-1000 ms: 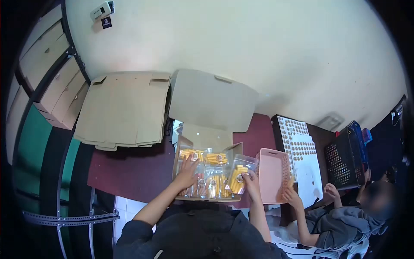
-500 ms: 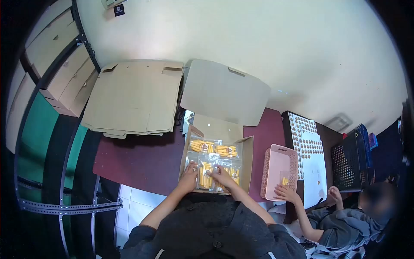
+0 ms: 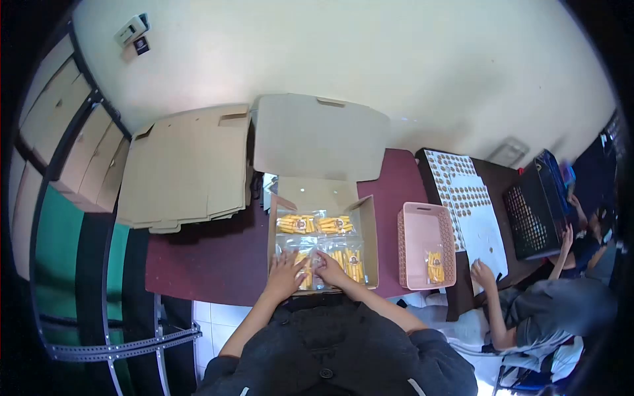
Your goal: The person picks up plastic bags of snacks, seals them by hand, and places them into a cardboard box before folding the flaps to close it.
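Observation:
An open cardboard box (image 3: 371, 247) stands in front of me, its lid (image 3: 320, 135) raised at the back. Several clear snack packets of yellow sticks lie inside, among them a back-left packet (image 3: 296, 224) and a front-right packet (image 3: 353, 264). My left hand (image 3: 284, 274) lies spread over the front-left packet (image 3: 305, 280), covering part of it. My right hand (image 3: 332, 270) has its fingers drawn together at that packet's right edge, pinching the clear plastic.
Flattened cardboard boxes (image 3: 185, 171) are stacked at the left. On the right, a pink basket (image 3: 401, 257) holds one packet. Beyond it are sticker sheets (image 3: 472, 204), a black crate (image 3: 538, 204), a seated co-worker's hand (image 3: 485, 274) and another person's hands by the crate.
My left hand has flattened over the front-left packet. The co-worker's hand has left the pink basket, where a packet now lies. Another person's hands appear by the crate. My view has shifted.

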### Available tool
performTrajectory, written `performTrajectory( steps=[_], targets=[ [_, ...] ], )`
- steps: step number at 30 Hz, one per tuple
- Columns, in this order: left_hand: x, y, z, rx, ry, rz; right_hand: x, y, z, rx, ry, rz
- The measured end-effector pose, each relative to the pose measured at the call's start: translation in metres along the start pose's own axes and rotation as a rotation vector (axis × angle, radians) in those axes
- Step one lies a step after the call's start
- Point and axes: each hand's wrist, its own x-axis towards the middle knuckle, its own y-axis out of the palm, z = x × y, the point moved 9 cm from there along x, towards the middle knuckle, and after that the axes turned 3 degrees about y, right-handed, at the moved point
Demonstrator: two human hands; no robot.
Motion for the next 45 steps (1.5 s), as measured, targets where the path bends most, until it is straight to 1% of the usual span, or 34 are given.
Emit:
performTrajectory(
  steps=[1,2,4,6,8,10,12,13,14,16,17,18,20,21,23,24,25,26,27,28,29,30,32,33,34,35,36,37,38,39,40,42,44,45],
  targets=[
    [0.000,0.002,0.005,0.058,-0.055,0.055,0.001,0.001,0.001,-0.011,-0.038,-0.021],
    [0.001,0.007,0.004,0.063,-0.028,0.065,0.002,-0.001,-0.002,0.004,-0.038,-0.046],
    [0.002,0.010,0.011,0.024,-0.079,-0.011,0.003,0.000,-0.006,-0.073,-0.013,-0.037],
    [0.003,0.016,0.013,-0.014,-0.056,0.032,0.001,-0.005,-0.004,-0.042,-0.042,-0.068],
    [0.003,0.020,0.017,-0.086,-0.076,0.044,-0.002,-0.009,0.005,-0.263,-0.118,-0.096],
    [0.005,0.016,0.013,-0.122,-0.072,0.083,-0.006,-0.016,0.013,-0.211,-0.141,-0.104],
    [0.005,0.012,0.009,-0.112,-0.089,0.099,-0.015,-0.033,0.014,-0.144,-0.081,-0.200],
    [0.006,0.011,0.006,-0.102,-0.093,0.140,-0.019,-0.040,0.013,-0.038,-0.045,-0.219],
    [0.008,0.008,0.003,-0.100,-0.091,0.142,-0.021,-0.045,0.011,-0.034,-0.044,-0.221],
    [0.014,-0.001,-0.010,-0.138,-0.029,0.096,-0.027,-0.061,0.003,0.260,0.018,-0.247],
    [0.016,-0.005,-0.014,-0.171,-0.016,0.063,-0.032,-0.070,0.004,0.270,0.003,-0.251],
    [0.020,-0.006,-0.017,-0.171,-0.014,0.066,-0.037,-0.081,0.004,0.257,-0.044,-0.303],
    [0.030,-0.007,-0.029,-0.123,0.054,0.075,-0.059,-0.102,0.019,0.289,-0.109,-0.383],
    [0.034,-0.005,-0.034,-0.126,0.057,0.083,-0.069,-0.109,0.023,0.292,-0.103,-0.389],
    [0.046,-0.004,-0.051,-0.149,0.135,0.065,-0.091,-0.137,0.029,0.354,-0.172,-0.544],
    [0.054,-0.006,-0.061,-0.158,0.177,0.052,-0.096,-0.145,0.024,0.356,-0.174,-0.551],
    [0.061,-0.012,-0.075,-0.033,0.133,0.096,-0.104,-0.163,0.017,0.387,-0.228,-0.660],
    [0.072,-0.018,-0.087,-0.035,0.138,0.095,-0.114,-0.183,0.010,0.414,-0.282,-0.768],
    [0.082,-0.021,-0.102,0.039,0.192,0.108,-0.117,-0.197,0.001,0.410,-0.279,-0.773],
    [0.090,-0.020,-0.115,0.115,0.245,0.124,-0.128,-0.217,-0.006,0.321,-0.288,-0.878],
    [0.097,-0.023,-0.130,0.042,0.348,0.038,-0.140,-0.235,-0.012,0.231,-0.297,-0.981],
    [0.105,-0.022,-0.141,0.039,0.351,0.042,-0.146,-0.249,-0.026,0.317,-0.241,-0.967],
    [0.115,-0.024,-0.185,0.146,0.520,-0.021,-0.175,-0.278,-0.029,0.238,-0.243,-1.167],
    [0.118,-0.021,-0.201,0.117,0.580,-0.040,-0.182,-0.292,-0.033,0.232,-0.249,-1.173],
    [0.123,-0.016,-0.213,0.117,0.586,-0.045,-0.199,-0.307,-0.033,-0.025,-0.249,-1.326],
    [0.125,-0.001,-0.227,0.176,0.625,0.047,-0.214,-0.316,-0.033,-0.284,-0.240,-1.467],
    [0.127,0.015,-0.238,0.237,0.663,0.142,-0.222,-0.326,-0.037,-0.274,-0.238,-1.472],
    [0.132,0.029,-0.248,0.307,0.673,0.164,-0.226,-0.334,-0.048,-0.246,-0.131,-1.439],
    [0.139,0.038,-0.258,0.313,0.683,0.171,-0.229,-0.343,-0.058,-0.217,-0.027,-1.405],
    [0.148,0.052,-0.267,0.339,0.694,0.195,-0.233,-0.348,-0.061,-0.269,-0.084,-1.412],
    [0.156,0.066,-0.277,0.361,0.705,0.218,-0.236,-0.353,-0.067,-0.265,-0.079,-1.422],
    [0.169,0.087,-0.297,0.409,0.736,0.185,-0.233,-0.363,-0.074,-0.501,0.083,-1.347],
    [0.180,0.114,-0.310,0.394,0.720,0.319,-0.237,-0.363,-0.070,-0.513,0.078,-1.348],
    [0.182,0.120,-0.317,0.368,0.719,0.321,-0.234,-0.365,-0.074,-0.519,0.110,-1.310]
  ],
)
